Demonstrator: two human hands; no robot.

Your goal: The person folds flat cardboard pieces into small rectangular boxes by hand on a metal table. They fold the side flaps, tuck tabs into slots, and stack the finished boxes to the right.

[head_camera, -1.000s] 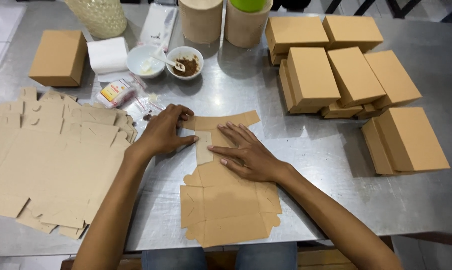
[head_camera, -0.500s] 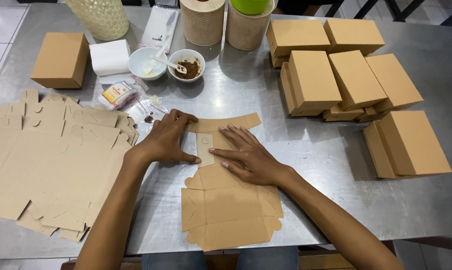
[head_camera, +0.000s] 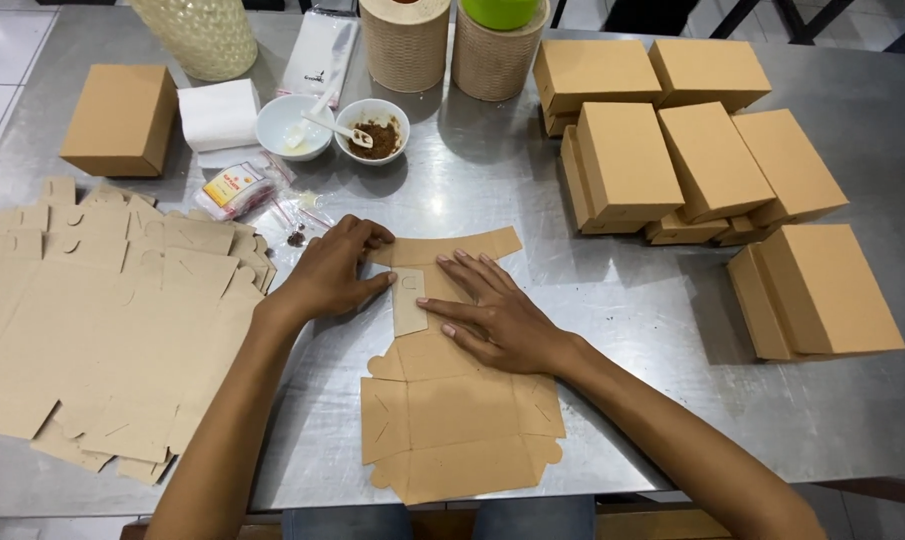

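Step in hand appears to be creasing the far flaps of the flat cardboard box blank (head_camera: 457, 420), lying at the table's near edge. The left hand (head_camera: 332, 275) presses a folded flap; the right hand (head_camera: 497, 315) lies spread flat on it. The next move likely calls for raising side panels.

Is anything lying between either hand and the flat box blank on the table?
Nothing visible does. The left hand and right hand both press directly on the unfolded cardboard blank, fingers flat on its upper flaps.
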